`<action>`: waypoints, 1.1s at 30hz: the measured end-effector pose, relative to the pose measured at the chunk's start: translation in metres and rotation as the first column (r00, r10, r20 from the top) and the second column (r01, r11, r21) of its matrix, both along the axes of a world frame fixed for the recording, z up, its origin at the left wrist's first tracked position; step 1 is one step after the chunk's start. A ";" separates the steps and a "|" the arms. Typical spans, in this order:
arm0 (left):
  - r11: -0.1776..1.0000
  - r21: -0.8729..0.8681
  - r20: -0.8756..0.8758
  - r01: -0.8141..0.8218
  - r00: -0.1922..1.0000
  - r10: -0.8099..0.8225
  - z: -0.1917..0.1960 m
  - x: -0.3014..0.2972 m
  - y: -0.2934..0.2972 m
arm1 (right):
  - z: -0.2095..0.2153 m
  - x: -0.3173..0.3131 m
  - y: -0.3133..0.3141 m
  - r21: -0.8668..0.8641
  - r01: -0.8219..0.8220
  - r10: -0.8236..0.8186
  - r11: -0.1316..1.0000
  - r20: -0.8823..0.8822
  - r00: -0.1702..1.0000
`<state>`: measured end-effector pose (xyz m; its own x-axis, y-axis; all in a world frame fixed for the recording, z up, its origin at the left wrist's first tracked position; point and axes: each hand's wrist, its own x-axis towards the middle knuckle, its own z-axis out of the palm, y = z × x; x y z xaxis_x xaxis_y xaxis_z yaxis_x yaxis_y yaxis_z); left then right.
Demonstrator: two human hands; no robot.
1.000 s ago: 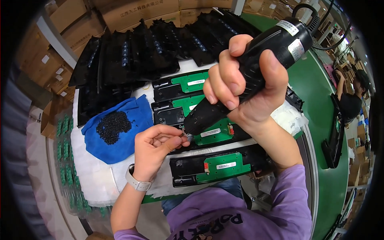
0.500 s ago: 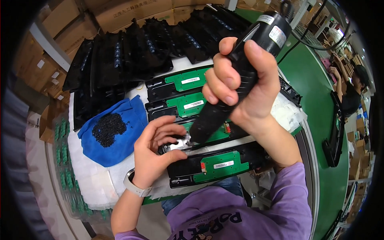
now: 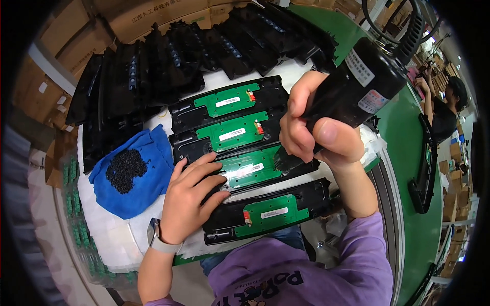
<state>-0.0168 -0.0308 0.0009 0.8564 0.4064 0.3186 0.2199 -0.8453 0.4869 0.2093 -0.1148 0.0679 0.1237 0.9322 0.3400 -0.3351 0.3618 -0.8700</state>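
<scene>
In my right hand [image 3: 319, 130], a black corded electric screwdriver [image 3: 352, 84] slants down to the left. Its tip meets the right part of a green circuit board [image 3: 247, 169] set in a black plastic panel; the screw itself is hidden. My left hand [image 3: 186, 204] lies with fingers spread over the left end of that panel, fingertips at the board's edge. Behind it are two similar panels carrying green boards [image 3: 229, 135] [image 3: 227, 103] with red connectors. Nearer me is another panel with a green board [image 3: 273, 214].
A blue cloth [image 3: 130, 201] holds a pile of small black screws [image 3: 125, 171] at the left. Several black plastic housings [image 3: 168, 56] line the back, before cardboard boxes [image 3: 148, 18]. More green boards [image 3: 76, 204] lie at far left. Another person [image 3: 449, 104] works at far right.
The screwdriver tip has shifted from the panel's left end to the right part of the board. My left hand, curled at that end before, now rests flatter with its fingers on the panel.
</scene>
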 end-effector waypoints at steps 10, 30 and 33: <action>1.000 0.008 0.007 0.007 1.000 -0.007 -0.001 0.003 0.001 | -0.008 -0.017 -0.002 0.027 -0.027 0.024 0.999 0.114 0.993; 0.981 0.178 -0.233 0.083 0.972 -0.040 0.028 0.021 -0.001 | 0.023 0.061 -0.027 0.287 0.070 -0.081 0.955 0.026 0.996; 0.966 0.231 -0.260 0.115 0.964 -0.052 0.034 0.028 0.002 | 0.025 0.080 -0.044 0.174 0.246 -0.260 0.953 0.064 0.963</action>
<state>0.0112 -0.0290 0.0348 0.9486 0.2673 0.1696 0.2316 -0.9513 0.2036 0.2893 -0.1587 0.0931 0.3125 0.8051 0.5042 -0.1411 0.5642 -0.8135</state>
